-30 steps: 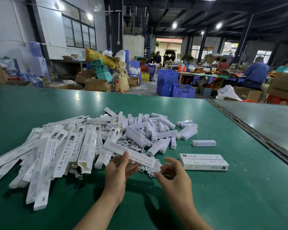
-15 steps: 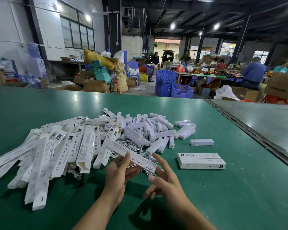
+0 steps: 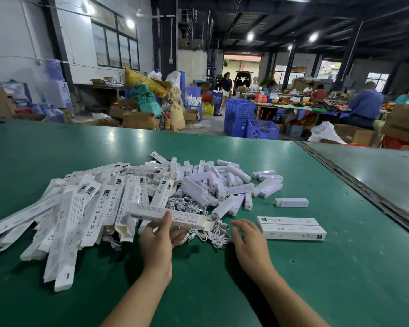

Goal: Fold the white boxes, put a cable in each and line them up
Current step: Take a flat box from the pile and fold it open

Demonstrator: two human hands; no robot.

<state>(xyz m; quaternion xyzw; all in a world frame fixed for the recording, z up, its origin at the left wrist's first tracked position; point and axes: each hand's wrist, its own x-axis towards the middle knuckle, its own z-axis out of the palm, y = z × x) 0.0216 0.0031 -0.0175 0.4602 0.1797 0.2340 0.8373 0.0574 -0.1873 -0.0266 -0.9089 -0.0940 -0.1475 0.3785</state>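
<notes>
Left hand [image 3: 157, 244] grips the folded white box [image 3: 175, 217], thumb on top, right over the tangle of cables [image 3: 210, 233], right hand [image 3: 248, 241] loose-fingered and empty beside them, two finished boxes [image 3: 293, 228] touching side by side on the green table [image 3: 340, 267], flat boxes [image 3: 69, 220] heaped left.

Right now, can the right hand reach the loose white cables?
Probably yes: the right hand is open beside the cables, nothing lies between them, and the left hand holds only the box.
</notes>
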